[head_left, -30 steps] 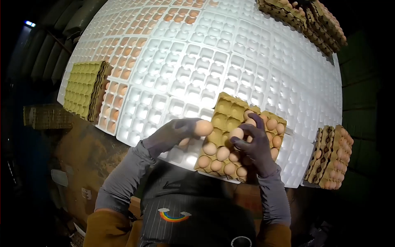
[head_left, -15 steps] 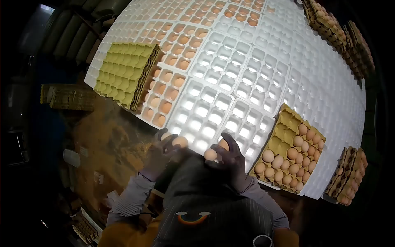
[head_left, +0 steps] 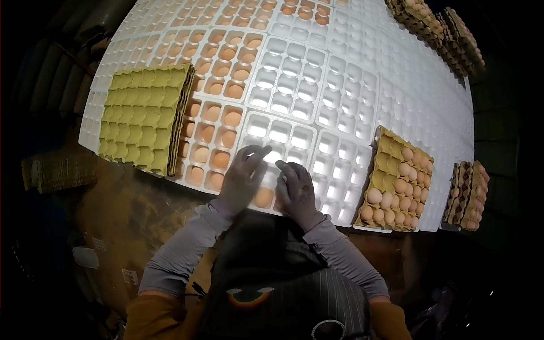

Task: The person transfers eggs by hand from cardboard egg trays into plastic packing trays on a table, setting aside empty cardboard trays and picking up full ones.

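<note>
Both my hands, in dark thin gloves, are over the front of a white foam egg tray (head_left: 247,150) with square cells. My left hand (head_left: 245,175) has its fingers bent down over the cells; whatever is under them is hidden. Close beside it, my right hand (head_left: 296,190) is curled downward too, and its palm side does not show. Between the two hands an egg (head_left: 263,198) sits in a front cell. Left of my left hand, a neighbouring foam tray has brown eggs (head_left: 220,159) in its cells.
A stack of yellow-green pulp trays (head_left: 141,119) lies on the foam trays at left. At right, a pulp tray (head_left: 381,173) holds many eggs. More stacked egg trays stand at the right edge (head_left: 466,195) and far right corner (head_left: 433,25). Another tray stack (head_left: 59,170) is at far left.
My hands moved forward from the table edge to over the foam tray. Each held eggs before; now one egg rests in a front cell and the others are out of sight.
</note>
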The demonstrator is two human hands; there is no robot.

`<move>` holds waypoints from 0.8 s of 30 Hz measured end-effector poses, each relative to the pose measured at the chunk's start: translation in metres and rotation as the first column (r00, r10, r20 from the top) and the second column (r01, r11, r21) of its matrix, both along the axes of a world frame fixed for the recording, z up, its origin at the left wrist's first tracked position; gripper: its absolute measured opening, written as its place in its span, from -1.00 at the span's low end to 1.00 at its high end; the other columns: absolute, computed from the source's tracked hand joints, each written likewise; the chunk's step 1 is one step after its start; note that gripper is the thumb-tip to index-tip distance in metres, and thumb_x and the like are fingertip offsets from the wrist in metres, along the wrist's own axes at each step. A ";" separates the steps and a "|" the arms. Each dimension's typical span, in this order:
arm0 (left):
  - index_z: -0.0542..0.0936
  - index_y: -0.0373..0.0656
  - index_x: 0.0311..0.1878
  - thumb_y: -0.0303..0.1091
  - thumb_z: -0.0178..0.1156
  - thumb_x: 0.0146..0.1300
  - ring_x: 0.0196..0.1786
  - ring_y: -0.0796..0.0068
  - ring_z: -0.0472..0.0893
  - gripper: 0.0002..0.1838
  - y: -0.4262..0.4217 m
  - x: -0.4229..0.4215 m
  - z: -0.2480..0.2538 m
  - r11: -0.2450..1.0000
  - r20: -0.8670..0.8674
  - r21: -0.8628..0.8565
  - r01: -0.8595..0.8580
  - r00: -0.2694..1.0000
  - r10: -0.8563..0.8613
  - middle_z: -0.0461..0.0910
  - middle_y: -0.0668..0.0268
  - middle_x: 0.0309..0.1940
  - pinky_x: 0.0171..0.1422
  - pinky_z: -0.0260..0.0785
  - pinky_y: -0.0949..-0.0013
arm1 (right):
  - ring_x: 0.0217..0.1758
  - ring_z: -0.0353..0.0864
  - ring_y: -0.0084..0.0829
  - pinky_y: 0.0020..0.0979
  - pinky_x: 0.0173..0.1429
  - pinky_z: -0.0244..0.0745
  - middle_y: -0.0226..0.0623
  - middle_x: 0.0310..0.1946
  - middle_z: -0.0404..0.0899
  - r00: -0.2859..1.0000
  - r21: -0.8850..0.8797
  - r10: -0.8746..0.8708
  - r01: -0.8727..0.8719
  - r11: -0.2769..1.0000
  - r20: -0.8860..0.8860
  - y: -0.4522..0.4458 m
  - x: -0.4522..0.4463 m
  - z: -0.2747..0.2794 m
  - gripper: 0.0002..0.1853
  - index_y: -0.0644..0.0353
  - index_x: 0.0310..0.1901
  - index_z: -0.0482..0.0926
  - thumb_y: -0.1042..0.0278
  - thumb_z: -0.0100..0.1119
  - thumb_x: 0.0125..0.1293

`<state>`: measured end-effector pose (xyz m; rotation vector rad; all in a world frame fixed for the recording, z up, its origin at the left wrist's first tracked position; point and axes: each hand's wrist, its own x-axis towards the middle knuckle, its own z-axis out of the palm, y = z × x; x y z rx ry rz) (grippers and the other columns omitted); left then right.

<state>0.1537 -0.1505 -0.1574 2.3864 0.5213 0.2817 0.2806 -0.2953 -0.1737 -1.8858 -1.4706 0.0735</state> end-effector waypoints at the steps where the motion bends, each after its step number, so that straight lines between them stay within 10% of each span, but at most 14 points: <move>1: 0.58 -0.09 0.25 -0.46 0.26 0.29 0.28 0.06 0.50 -0.56 -0.012 0.011 -0.004 0.995 0.104 -0.070 -0.067 0.992 0.074 0.51 0.17 0.24 0.27 0.48 0.11 | 0.03 0.55 -0.04 -0.11 0.05 0.51 -0.11 -0.01 0.54 0.996 -0.011 -0.024 0.023 1.000 -0.084 0.003 0.000 -0.001 -0.58 0.21 0.17 0.53 0.58 0.19 0.24; 7: 0.51 -0.09 0.33 -0.27 0.34 0.27 0.30 0.03 0.44 -0.44 -0.041 0.015 -0.008 0.975 0.116 0.221 0.013 0.992 -0.040 0.48 0.13 0.18 0.52 0.14 -0.18 | 0.19 0.52 0.00 -0.04 0.25 0.43 -0.09 0.10 0.56 0.921 -0.024 -0.127 0.127 0.992 -0.369 -0.054 0.013 0.024 -0.56 0.18 0.25 0.48 0.50 0.22 0.33; 12: 0.63 -0.05 0.14 -0.19 0.52 0.03 0.21 0.07 0.49 -0.44 -0.053 -0.032 -0.015 0.942 -0.057 0.295 0.162 0.987 -0.151 0.53 0.26 -0.05 0.54 0.17 -0.20 | 0.07 0.61 -0.09 -0.09 0.13 0.54 -0.19 0.00 0.62 0.950 -0.091 -0.167 0.148 0.985 -0.263 -0.152 0.059 0.062 -0.63 0.14 0.12 0.59 0.43 0.35 0.28; 17: 0.64 0.01 0.15 -0.20 0.49 0.10 0.15 0.19 0.52 -0.49 -0.059 -0.016 -0.009 0.906 -0.142 0.410 0.109 0.988 -0.054 0.49 0.32 -0.11 0.56 0.21 -0.10 | 0.31 0.48 -0.02 0.02 0.46 0.32 -0.16 0.12 0.57 0.971 -0.344 -0.182 0.225 0.912 0.152 -0.214 0.156 0.088 -0.43 0.10 0.25 0.52 0.34 0.43 0.18; 24: 0.52 -0.02 0.35 -0.23 0.49 0.11 0.33 0.02 0.50 -0.32 -0.054 -0.021 0.000 0.920 -0.280 0.329 0.212 0.952 -0.119 0.58 0.23 0.14 0.54 0.29 -0.08 | 0.32 0.43 -0.15 0.07 0.57 0.16 -0.22 0.06 0.55 0.993 -0.332 0.096 -0.066 0.941 0.075 -0.234 0.211 0.051 -0.35 0.13 0.24 0.49 0.18 0.45 0.10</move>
